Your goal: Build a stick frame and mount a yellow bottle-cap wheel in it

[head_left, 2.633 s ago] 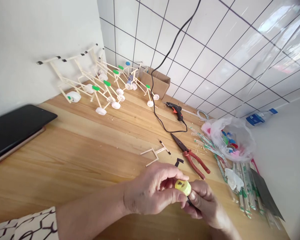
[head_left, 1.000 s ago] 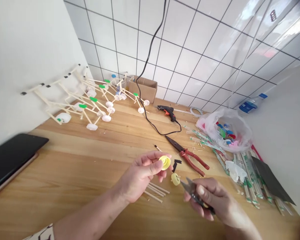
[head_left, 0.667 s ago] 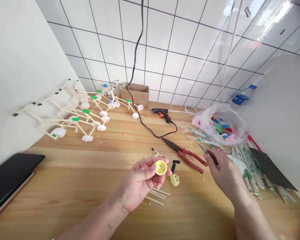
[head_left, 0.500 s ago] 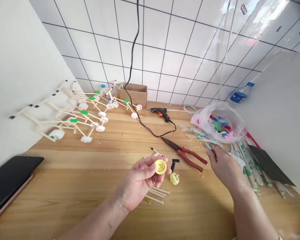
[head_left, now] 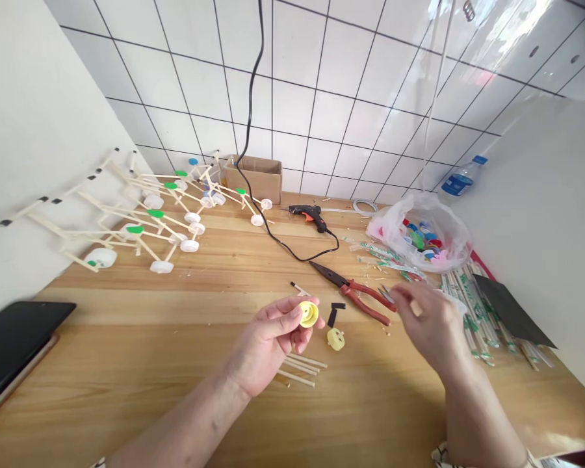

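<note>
My left hand (head_left: 277,331) pinches a yellow bottle cap (head_left: 309,314), its hollow side facing up toward me. My right hand (head_left: 431,322) is closed on a pair of small scissors (head_left: 386,294); only the pointed metal tips show, the handles being hidden by the fingers. Between the hands lies a second pale yellow cap (head_left: 336,339) with bits of stick poking out of it. Black strips (head_left: 333,316) rest just above that cap. Several thin wooden sticks (head_left: 299,370) lie below my left hand, and a black-tipped stick piece (head_left: 298,288) is partly hidden behind it.
Red-handled pliers (head_left: 351,292) lie near my right hand, below a corded glue gun (head_left: 309,214). A plastic bag (head_left: 385,231) of caps and wrapped sticks (head_left: 475,312) are at right. Stick models (head_left: 136,237) with white wheels and a phone (head_left: 22,351) occupy the left.
My right hand has lifted the scissors from beside the wrapped sticks and moved left toward the pliers. The cap in my left hand has tilted slightly. The view has shifted a little.
</note>
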A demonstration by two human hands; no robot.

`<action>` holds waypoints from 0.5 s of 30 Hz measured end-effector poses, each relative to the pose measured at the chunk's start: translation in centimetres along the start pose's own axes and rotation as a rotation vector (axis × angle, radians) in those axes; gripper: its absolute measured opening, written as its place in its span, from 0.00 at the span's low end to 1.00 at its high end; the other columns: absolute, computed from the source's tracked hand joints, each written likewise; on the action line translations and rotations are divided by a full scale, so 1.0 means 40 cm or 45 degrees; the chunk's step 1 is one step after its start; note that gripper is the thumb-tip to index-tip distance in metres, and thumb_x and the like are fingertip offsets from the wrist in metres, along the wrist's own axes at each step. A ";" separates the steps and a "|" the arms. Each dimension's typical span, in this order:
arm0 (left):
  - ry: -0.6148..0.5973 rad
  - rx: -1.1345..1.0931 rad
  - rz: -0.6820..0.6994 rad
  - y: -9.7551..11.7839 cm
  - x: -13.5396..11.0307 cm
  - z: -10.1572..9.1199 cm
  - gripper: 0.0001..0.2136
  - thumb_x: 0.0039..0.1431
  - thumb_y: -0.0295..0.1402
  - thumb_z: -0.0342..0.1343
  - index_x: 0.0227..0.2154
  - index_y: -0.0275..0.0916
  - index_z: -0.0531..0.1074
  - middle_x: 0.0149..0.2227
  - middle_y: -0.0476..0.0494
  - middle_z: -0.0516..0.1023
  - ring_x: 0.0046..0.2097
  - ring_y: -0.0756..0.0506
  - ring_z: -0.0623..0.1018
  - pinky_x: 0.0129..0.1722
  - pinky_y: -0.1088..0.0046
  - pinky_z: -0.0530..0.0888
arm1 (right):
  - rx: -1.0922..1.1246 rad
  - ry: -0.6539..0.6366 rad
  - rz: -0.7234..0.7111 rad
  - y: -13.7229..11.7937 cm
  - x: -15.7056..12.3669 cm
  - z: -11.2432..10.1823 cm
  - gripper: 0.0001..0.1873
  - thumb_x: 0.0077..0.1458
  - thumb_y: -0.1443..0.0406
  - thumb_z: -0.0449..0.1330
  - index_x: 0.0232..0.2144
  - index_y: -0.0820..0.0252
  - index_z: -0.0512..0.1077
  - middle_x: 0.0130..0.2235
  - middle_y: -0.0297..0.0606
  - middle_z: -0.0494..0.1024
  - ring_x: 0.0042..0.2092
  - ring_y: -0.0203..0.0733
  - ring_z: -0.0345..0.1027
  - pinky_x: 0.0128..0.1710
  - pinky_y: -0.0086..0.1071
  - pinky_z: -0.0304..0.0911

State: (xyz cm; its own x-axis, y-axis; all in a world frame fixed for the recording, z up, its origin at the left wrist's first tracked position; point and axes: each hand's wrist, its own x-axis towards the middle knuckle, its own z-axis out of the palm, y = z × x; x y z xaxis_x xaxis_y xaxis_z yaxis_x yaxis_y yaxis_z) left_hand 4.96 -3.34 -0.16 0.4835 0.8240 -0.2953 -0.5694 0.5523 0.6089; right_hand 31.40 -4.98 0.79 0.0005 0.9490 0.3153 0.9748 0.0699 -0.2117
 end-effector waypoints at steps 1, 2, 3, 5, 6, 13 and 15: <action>0.012 0.003 -0.004 -0.001 0.002 -0.002 0.16 0.38 0.34 0.70 0.32 0.32 0.80 0.25 0.38 0.79 0.23 0.53 0.69 0.22 0.81 0.63 | 0.047 -0.041 -0.061 -0.022 -0.011 0.005 0.11 0.61 0.63 0.50 0.36 0.58 0.72 0.35 0.44 0.77 0.36 0.46 0.72 0.35 0.38 0.65; 0.022 0.008 -0.011 -0.002 0.003 -0.003 0.16 0.39 0.34 0.70 0.32 0.32 0.80 0.25 0.38 0.79 0.23 0.53 0.69 0.22 0.81 0.63 | 0.172 -0.127 -0.181 -0.046 -0.021 0.012 0.10 0.61 0.64 0.51 0.37 0.58 0.72 0.35 0.43 0.76 0.37 0.45 0.71 0.36 0.37 0.66; 0.033 0.011 -0.018 -0.003 0.004 -0.005 0.15 0.40 0.34 0.70 0.33 0.32 0.80 0.25 0.38 0.80 0.24 0.54 0.69 0.22 0.81 0.63 | 0.298 -0.229 -0.312 -0.069 -0.030 0.019 0.09 0.61 0.65 0.52 0.39 0.58 0.71 0.36 0.42 0.76 0.37 0.44 0.71 0.37 0.36 0.66; 0.042 0.009 -0.027 -0.005 0.006 -0.008 0.14 0.41 0.32 0.69 0.33 0.32 0.80 0.26 0.37 0.80 0.23 0.54 0.69 0.21 0.82 0.62 | 0.443 -0.342 -0.462 -0.109 -0.041 0.032 0.10 0.60 0.69 0.52 0.43 0.59 0.69 0.39 0.43 0.75 0.40 0.43 0.69 0.40 0.36 0.65; 0.041 0.003 -0.030 -0.006 0.006 -0.009 0.14 0.41 0.32 0.69 0.34 0.31 0.80 0.27 0.37 0.80 0.23 0.55 0.68 0.21 0.82 0.62 | 0.451 -0.372 -0.503 -0.123 -0.044 0.037 0.10 0.60 0.71 0.52 0.43 0.60 0.69 0.39 0.43 0.74 0.40 0.43 0.68 0.40 0.36 0.65; 0.007 -0.073 -0.047 -0.013 0.008 -0.014 0.13 0.41 0.28 0.68 0.33 0.31 0.80 0.29 0.37 0.80 0.26 0.53 0.71 0.24 0.80 0.65 | 0.239 -0.460 -0.572 -0.138 -0.043 0.062 0.12 0.57 0.77 0.49 0.34 0.62 0.71 0.32 0.40 0.72 0.33 0.40 0.66 0.31 0.32 0.61; 0.002 -0.065 -0.045 -0.015 0.009 -0.017 0.13 0.43 0.28 0.67 0.35 0.31 0.80 0.30 0.36 0.80 0.26 0.53 0.71 0.25 0.79 0.66 | 0.154 -0.475 -0.590 -0.137 -0.045 0.066 0.12 0.55 0.77 0.50 0.28 0.62 0.70 0.29 0.38 0.72 0.30 0.39 0.65 0.28 0.31 0.58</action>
State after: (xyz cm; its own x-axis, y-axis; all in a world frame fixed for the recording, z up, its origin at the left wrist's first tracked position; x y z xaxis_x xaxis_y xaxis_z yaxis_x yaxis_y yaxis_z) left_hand 5.00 -3.30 -1.14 0.5031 0.8041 -0.3168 -0.5853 0.5867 0.5596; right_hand 25.48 -6.25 -1.04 -0.5176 0.8536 0.0592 0.8226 0.5154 -0.2401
